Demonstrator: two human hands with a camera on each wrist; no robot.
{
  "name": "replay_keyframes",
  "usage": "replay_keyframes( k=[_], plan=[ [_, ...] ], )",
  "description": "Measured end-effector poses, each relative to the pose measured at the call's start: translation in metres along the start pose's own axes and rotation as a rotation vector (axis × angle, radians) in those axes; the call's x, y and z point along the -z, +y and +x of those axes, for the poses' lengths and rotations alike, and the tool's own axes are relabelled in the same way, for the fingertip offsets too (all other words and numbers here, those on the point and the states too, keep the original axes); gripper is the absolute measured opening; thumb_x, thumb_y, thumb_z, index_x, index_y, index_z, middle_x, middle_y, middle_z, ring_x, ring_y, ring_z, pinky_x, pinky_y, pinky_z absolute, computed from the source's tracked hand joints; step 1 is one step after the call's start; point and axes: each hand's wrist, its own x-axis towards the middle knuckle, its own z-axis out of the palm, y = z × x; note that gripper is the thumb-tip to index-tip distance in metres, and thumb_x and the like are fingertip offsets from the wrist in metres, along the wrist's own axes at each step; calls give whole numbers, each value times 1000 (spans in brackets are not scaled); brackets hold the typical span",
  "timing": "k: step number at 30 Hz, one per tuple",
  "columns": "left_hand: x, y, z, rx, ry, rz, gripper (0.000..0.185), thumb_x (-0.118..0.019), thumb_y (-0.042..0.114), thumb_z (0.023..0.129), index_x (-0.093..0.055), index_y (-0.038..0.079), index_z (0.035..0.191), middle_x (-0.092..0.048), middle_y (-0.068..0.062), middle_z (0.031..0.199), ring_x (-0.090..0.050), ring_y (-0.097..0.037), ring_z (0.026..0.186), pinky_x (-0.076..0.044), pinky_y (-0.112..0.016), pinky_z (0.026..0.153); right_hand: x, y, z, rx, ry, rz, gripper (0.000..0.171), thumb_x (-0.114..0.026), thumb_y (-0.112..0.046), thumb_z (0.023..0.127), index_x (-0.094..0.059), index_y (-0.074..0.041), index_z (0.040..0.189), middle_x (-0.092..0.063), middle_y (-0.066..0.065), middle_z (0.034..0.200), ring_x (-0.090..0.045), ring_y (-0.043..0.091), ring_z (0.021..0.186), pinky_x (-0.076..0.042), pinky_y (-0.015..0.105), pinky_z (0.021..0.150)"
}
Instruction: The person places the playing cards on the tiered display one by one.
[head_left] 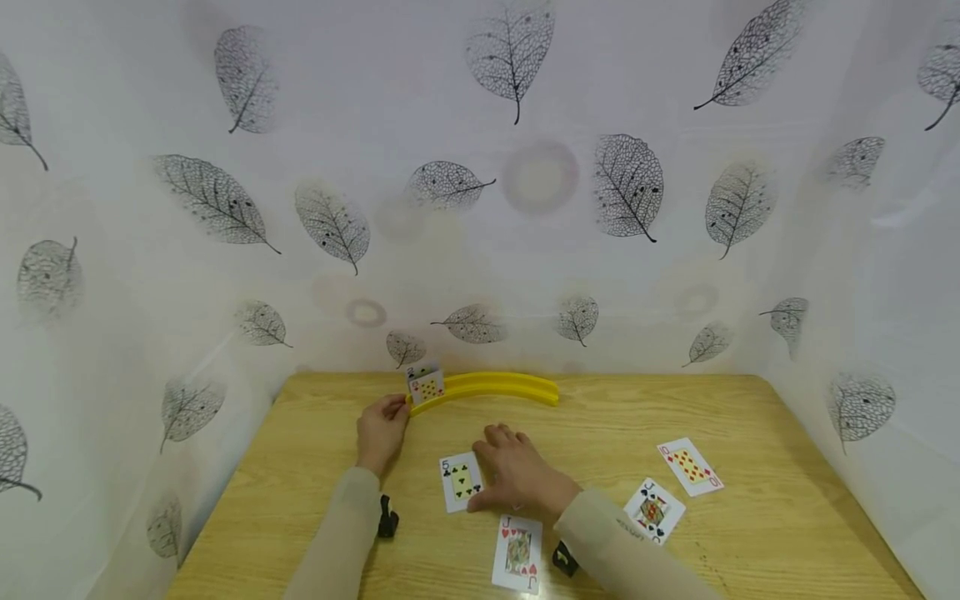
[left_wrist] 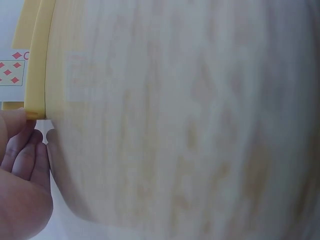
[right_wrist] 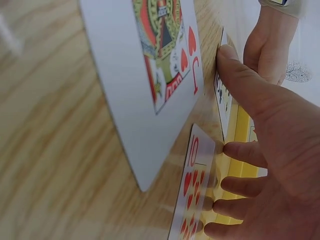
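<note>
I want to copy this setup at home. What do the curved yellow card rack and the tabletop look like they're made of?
The curved yellow card rack looks like moulded plastic: uniform bright colour, smooth edges, slight sheen. The light wooden tabletop shows printed-looking grain with a smooth, faintly glossy finish, so likely laminate or varnished wood; I can't tell which.

"5" on the club card, "J" on the heart jack, "10" on the diamond card

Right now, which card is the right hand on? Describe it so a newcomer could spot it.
On the wooden table, in front of the curved yellow rack, the right hand touches the five of clubs. It is the only black number card; its neighbours are two jacks and a red ten.
</note>
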Motion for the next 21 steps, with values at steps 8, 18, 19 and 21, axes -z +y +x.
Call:
replay_keyframes(
  k=[8,18,19,21],
  plan=[
    [-1,0,2,3,0,-2,25,-68,9,101,-74,-1,124,-77,-21,121,-74,-36,115,-61,-48,100,1,-2,3,0,9,-12,94,-84,-67,77,-57,-12,149,-46,20,161,-40,44,152,-36,64,123],
    [-2,-3,1,-15,-3,-3,25,-68,9,102,-73,-1,124,-77,-21,120,-74,-37,114,-62,-47,98,2,-6,5,-3,15,-10,89,-89,-63,75,-62,-10,142,-52,19,155,-46,44,148,-41,63,121],
    [-2,-3,2,-13,-5,-2,25,-68,9,102,-73,0,124,-77,-21,120,-74,-36,114,-62,-47,99,2,-7,6,-4,15,-12,89,-89,-62,74,-62,-10,141,-53,18,154,-46,44,147,-41,62,121],
    [-2,-2,1,-9,-9,-2,26,-68,10,102,-73,0,125,-77,-20,121,-74,-36,114,-61,-47,99,4,-9,6,-8,13,-12,89,-90,-62,73,-62,-10,140,-54,17,153,-47,43,146,-42,62,121]
  ],
)
